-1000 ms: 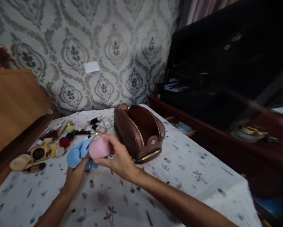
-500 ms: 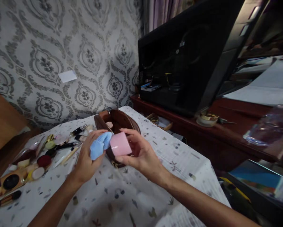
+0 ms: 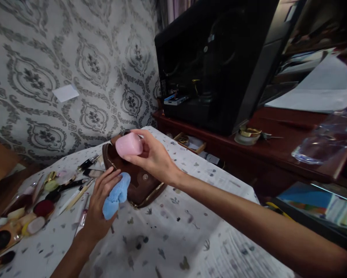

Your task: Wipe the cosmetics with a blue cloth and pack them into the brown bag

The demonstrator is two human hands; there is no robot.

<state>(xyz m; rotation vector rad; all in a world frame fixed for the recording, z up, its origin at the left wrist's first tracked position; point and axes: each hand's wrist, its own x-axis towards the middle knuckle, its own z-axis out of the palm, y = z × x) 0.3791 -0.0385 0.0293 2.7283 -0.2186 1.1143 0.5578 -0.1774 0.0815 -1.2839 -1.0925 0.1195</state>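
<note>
A pink, rounded container [image 3: 129,144] is gripped in my right hand [image 3: 153,156], held over the back part of an open brown bag [image 3: 141,181]. My left hand [image 3: 101,200] holds a crumpled light blue cloth [image 3: 116,196] just left of the bag's front edge. The bag lies on a white patterned tablecloth [image 3: 162,235], its zip open and a round snap showing inside. My right hand hides some of the bag's far side.
Brushes [image 3: 77,196], a red round item [image 3: 43,207], sponges and other cosmetics lie at the left. To the right stand a red-brown desk [image 3: 269,146] with a black screen [image 3: 202,73], a jar [image 3: 247,136] and papers [image 3: 309,94]. A small open drawer [image 3: 201,148] is behind the bag.
My right hand has lifted the pink container up and left, away from the blue cloth. My left hand has moved slightly down and left. More of the bag's inside shows, and the view has shifted.
</note>
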